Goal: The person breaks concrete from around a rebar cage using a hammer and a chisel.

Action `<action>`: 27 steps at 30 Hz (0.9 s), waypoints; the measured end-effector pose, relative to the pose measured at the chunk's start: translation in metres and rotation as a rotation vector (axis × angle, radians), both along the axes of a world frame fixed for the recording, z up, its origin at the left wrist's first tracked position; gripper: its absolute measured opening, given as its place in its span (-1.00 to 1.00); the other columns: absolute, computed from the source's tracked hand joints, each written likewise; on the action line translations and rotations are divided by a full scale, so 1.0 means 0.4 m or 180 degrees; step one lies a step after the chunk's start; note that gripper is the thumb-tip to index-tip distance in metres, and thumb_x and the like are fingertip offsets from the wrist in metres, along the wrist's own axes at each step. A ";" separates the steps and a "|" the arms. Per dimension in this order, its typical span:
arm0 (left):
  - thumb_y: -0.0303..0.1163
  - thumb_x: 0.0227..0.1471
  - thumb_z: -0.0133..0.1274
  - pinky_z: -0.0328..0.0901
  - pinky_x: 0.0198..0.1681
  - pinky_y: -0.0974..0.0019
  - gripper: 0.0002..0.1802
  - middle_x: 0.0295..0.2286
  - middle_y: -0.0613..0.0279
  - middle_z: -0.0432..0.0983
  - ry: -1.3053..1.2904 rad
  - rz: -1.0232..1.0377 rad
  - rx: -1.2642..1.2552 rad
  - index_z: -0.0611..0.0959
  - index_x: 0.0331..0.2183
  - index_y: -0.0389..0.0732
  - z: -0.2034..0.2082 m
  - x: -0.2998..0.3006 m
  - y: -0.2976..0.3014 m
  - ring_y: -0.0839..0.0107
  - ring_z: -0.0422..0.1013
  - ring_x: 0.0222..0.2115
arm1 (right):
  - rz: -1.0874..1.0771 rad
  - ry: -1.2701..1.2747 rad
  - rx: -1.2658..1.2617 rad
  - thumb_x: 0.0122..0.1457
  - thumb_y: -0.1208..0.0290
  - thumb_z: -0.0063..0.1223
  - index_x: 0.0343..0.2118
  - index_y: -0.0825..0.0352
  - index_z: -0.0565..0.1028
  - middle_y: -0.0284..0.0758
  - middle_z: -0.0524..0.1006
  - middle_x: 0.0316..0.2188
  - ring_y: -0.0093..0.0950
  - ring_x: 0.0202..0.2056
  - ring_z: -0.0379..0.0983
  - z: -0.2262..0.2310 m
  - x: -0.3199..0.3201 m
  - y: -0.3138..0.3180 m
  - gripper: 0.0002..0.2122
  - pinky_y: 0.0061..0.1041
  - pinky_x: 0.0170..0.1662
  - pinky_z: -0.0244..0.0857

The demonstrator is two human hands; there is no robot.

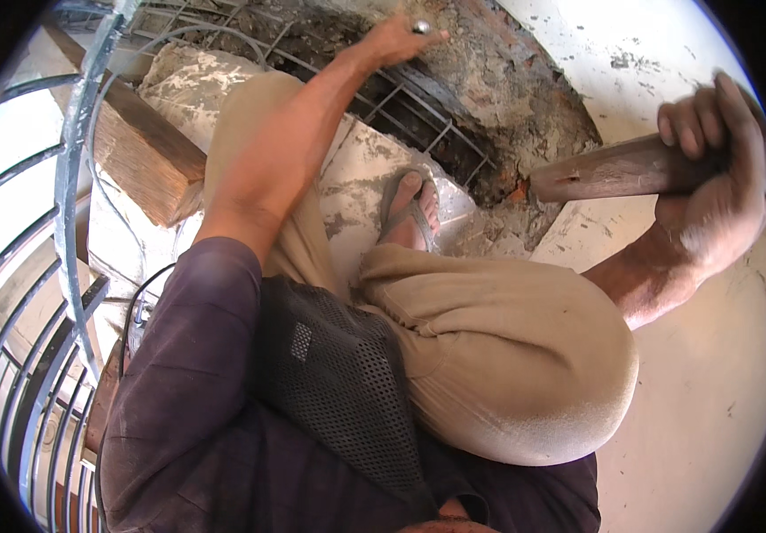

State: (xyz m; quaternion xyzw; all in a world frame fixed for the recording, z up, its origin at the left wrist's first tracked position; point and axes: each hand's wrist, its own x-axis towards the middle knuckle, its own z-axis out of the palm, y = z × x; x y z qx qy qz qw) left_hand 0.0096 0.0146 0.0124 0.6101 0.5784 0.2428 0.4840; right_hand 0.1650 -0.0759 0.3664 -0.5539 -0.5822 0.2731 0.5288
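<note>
At the top, my left hand (393,41) is closed round a metal rod, of which only the shiny round end (421,27) shows; the rest is hidden by the fingers and I cannot tell where its tip goes. The hand is beside broken, rough masonry (489,67). On the right, my right hand (720,178) is raised and wrapped round a dark length of wood (614,169). Its blunt end points left, toward the broken wall, apart from the metal rod.
A steel rebar grid (418,115) lies in the dug-out gap. My sandalled foot (411,213) rests on a chipped white slab (356,164). Left are a thick timber (147,151), a metal railing (72,178) and a cable (94,133). A white wall (631,53) rises at upper right.
</note>
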 end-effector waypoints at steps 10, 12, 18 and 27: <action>0.25 0.23 -0.09 0.35 -0.31 -0.03 -0.26 -0.53 -0.03 0.56 -0.0092 0.0409 0.0248 0.66 -0.40 -0.35 -0.038 -0.004 -0.028 0.17 0.47 -0.45 | -0.0601 0.0749 -0.1296 0.04 0.47 0.29 -0.39 0.39 0.50 -0.37 0.42 -0.70 -0.58 -0.70 0.32 -0.250 0.079 -0.160 -0.83 -0.54 -0.62 0.22; 0.16 0.26 -0.11 0.36 -0.34 0.06 -0.25 -0.57 -0.04 0.55 -0.0219 0.2199 0.0583 0.59 -0.44 -0.48 0.009 -0.016 0.002 0.20 0.48 -0.49 | -0.0735 0.0823 -0.1710 0.10 0.55 0.24 -0.40 0.41 0.49 -0.37 0.42 -0.69 -0.60 -0.70 0.32 -0.319 0.117 -0.208 -0.89 -0.56 -0.62 0.19; -0.02 0.23 0.05 -0.06 -0.68 0.35 -0.44 -0.80 0.45 0.10 -0.2321 0.2672 0.2003 0.34 -0.73 0.00 0.236 -0.274 0.086 0.54 0.01 -0.79 | -0.0666 0.1562 -0.2443 0.13 0.54 0.24 -0.43 0.42 0.47 -0.41 0.43 -0.65 -0.63 -0.68 0.32 -0.468 0.177 -0.294 -0.87 -0.59 -0.62 0.19; -0.21 0.25 -0.08 -0.16 -0.65 0.29 -0.46 -0.80 0.44 -0.06 -0.1711 0.2164 0.1896 0.17 -0.74 0.00 0.393 -0.294 0.017 0.53 -0.14 -0.76 | -0.0453 0.1697 -0.2987 0.13 0.45 0.24 -0.39 0.40 0.46 -0.39 0.41 -0.63 -0.60 -0.66 0.32 -0.557 0.184 -0.292 -0.83 -0.57 -0.60 0.20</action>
